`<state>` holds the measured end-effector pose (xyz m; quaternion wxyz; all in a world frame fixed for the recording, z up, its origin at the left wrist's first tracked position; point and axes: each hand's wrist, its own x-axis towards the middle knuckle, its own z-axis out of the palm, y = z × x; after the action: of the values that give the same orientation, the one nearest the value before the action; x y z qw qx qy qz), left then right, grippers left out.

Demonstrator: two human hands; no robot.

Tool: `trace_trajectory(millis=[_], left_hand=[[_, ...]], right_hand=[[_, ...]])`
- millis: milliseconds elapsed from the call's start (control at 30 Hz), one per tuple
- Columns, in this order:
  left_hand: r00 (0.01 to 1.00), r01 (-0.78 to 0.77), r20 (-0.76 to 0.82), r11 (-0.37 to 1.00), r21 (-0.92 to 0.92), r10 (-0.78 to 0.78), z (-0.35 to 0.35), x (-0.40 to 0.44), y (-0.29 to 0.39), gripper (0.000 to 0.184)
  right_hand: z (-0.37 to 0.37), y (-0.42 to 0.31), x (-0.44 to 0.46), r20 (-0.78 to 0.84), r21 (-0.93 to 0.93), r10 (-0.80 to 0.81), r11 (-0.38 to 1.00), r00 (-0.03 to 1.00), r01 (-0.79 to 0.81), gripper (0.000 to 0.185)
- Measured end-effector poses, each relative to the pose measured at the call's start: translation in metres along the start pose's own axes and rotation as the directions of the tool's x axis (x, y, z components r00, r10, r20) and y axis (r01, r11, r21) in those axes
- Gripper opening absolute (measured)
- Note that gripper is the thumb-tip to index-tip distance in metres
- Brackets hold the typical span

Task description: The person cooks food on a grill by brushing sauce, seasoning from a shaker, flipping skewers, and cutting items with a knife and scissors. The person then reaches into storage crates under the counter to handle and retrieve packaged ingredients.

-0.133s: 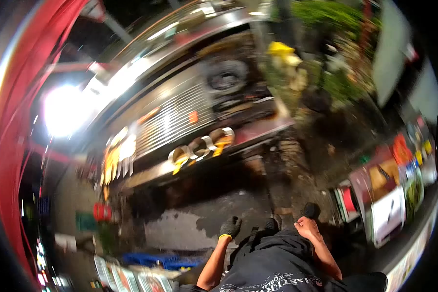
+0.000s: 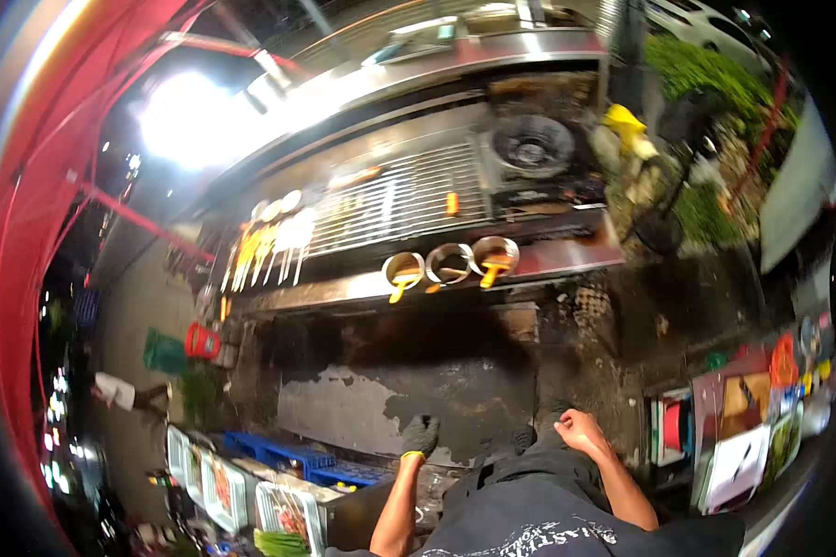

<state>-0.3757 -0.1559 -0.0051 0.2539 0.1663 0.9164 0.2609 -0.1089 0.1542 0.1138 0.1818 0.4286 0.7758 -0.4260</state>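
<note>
Two hands hang in front of a person in a dark printed shirt, both seen against the dark, patchy floor. The left hand wears a dark glove with a yellow cuff; its fingers are curled narrow, and whether they close on anything cannot be told. The right hand is bare, its fingers loosely bent toward the thumb, and its grip cannot be made out for certain either. Ahead of both hands, well apart from them, stands a long grill with a barred grate. Pale and orange skewers lie side by side at its left end, their sticks pointing toward the person, and a small orange piece sits near the right end of the bars. Along the front ledge three round metal pots stand in a row, orange-yellow handles leaning out over the rims of the outer two. Right of the bars is a round black burner. Left of the gloved hand lies a blue crate, near baskets of food; on the far right, a wooden board rests among cluttered containers.
</note>
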Motion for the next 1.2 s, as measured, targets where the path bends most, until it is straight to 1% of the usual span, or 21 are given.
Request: trace_trajectory(millis=[33,67,133,200,267,333,400,467,500,567,633,733,767,833,867,933,1000,1033,1100,1133,1200], left_hand=[[0.990,0.023,-0.143,1.000,0.007,-0.021,-0.090,0.011,-0.042,0.047],[0.982,0.050,-0.182,0.999,-0.001,-0.049,-0.124,0.009,-0.051,0.047],[0.929,0.096,-0.358,0.995,-0.011,-0.094,-0.146,0.009,-0.047,0.051],[0.904,0.304,-0.294,0.950,-0.069,-0.310,-0.167,0.003,-0.005,0.058],[0.876,0.195,-0.464,0.976,0.095,-0.130,-0.187,0.040,-0.038,0.062],[0.802,0.203,-0.596,0.920,0.336,0.041,-0.205,0.085,-0.072,0.068],[0.858,0.051,-0.514,0.996,0.070,-0.008,-0.284,0.106,-0.003,0.073],[0.743,-0.006,-0.631,0.945,0.327,0.223,-0.317,0.175,-0.019,0.076],[0.721,0.033,-0.647,0.920,0.390,0.249,-0.337,0.208,-0.019,0.078],[0.720,0.120,-0.660,0.898,0.423,0.215,-0.369,0.268,-0.022,0.084],[0.767,0.272,-0.635,0.848,0.455,0.095,-0.394,0.320,-0.025,0.092],[0.791,0.429,-0.600,0.811,0.398,-0.124,-0.419,0.388,-0.029,0.095],[0.796,0.494,-0.565,0.773,0.398,-0.218,-0.424,0.407,-0.040,0.096],[0.831,0.362,-0.555,0.799,0.480,-0.043,-0.419,0.435,-0.075,0.049],[0.785,0.351,-0.614,0.759,0.549,0.082,-0.414,0.444,-0.089,0.035],[0.724,0.346,-0.655,0.707,0.616,0.217,-0.421,0.450,-0.088,0.022],[0.818,0.350,-0.562,0.883,0.312,-0.126,-0.455,0.431,-0.052,0.025],[0.818,0.348,-0.562,0.882,0.318,-0.120,-0.467,0.431,-0.053,0.025],[0.919,0.142,-0.380,0.813,0.565,0.103,-0.497,0.428,-0.063,0.022],[0.888,0.087,-0.415,0.816,0.571,0.196,-0.505,0.428,-0.067,0.029],[0.917,0.002,-0.348,0.873,0.488,0.193,-0.527,0.416,-0.057,0.030]], right_hand=[[0.026,-0.073,0.015,0.039,0.061,-0.124,0.991,0.992,0.122,0.041],[0.025,-0.105,0.020,0.014,0.070,-0.227,0.972,0.974,0.226,0.040],[0.028,-0.132,0.049,0.002,0.020,-0.286,0.958,0.958,0.286,0.037],[0.021,-0.147,0.066,0.003,-0.005,-0.336,0.942,0.942,0.336,0.035],[0.035,-0.176,0.104,-0.023,-0.005,-0.445,0.896,0.895,0.445,0.034],[0.040,-0.221,0.128,-0.060,0.015,-0.385,0.922,0.921,0.386,0.036],[0.047,-0.241,0.153,-0.126,0.166,-0.288,0.937,0.949,0.307,0.049],[0.060,-0.261,0.199,-0.218,0.360,-0.187,0.897,0.958,0.257,0.058],[0.059,-0.273,0.208,-0.127,0.539,-0.120,0.825,0.985,0.171,0.063],[0.059,-0.299,0.211,0.086,0.696,-0.030,0.717,0.996,-0.038,0.070],[0.071,-0.319,0.218,0.224,0.823,-0.073,0.549,0.972,-0.148,0.076],[0.086,-0.346,0.236,0.261,0.961,-0.067,0.109,0.963,-0.253,0.058],[0.090,-0.351,0.246,0.267,0.958,-0.066,0.123,0.961,-0.258,0.058],[0.096,-0.350,0.262,0.013,0.992,0.120,0.120,0.993,-0.028,0.053],[0.096,-0.355,0.268,-0.107,0.988,0.189,0.134,0.976,0.083,0.048],[0.094,-0.356,0.281,-0.276,0.955,0.271,0.184,0.922,0.232,0.037],[0.091,-0.356,0.296,-0.381,0.919,0.318,0.232,0.868,0.318,0.030],[0.091,-0.360,0.301,-0.433,0.896,0.356,0.266,0.828,0.355,0.028],[0.090,-0.372,0.307,-0.566,0.800,0.358,0.454,0.743,0.391,0.020],[0.090,-0.374,0.309,-0.601,0.770,0.357,0.498,0.715,0.399,0.018],[0.092,-0.376,0.312,-0.655,0.726,0.350,0.536,0.670,0.430,0.014]])
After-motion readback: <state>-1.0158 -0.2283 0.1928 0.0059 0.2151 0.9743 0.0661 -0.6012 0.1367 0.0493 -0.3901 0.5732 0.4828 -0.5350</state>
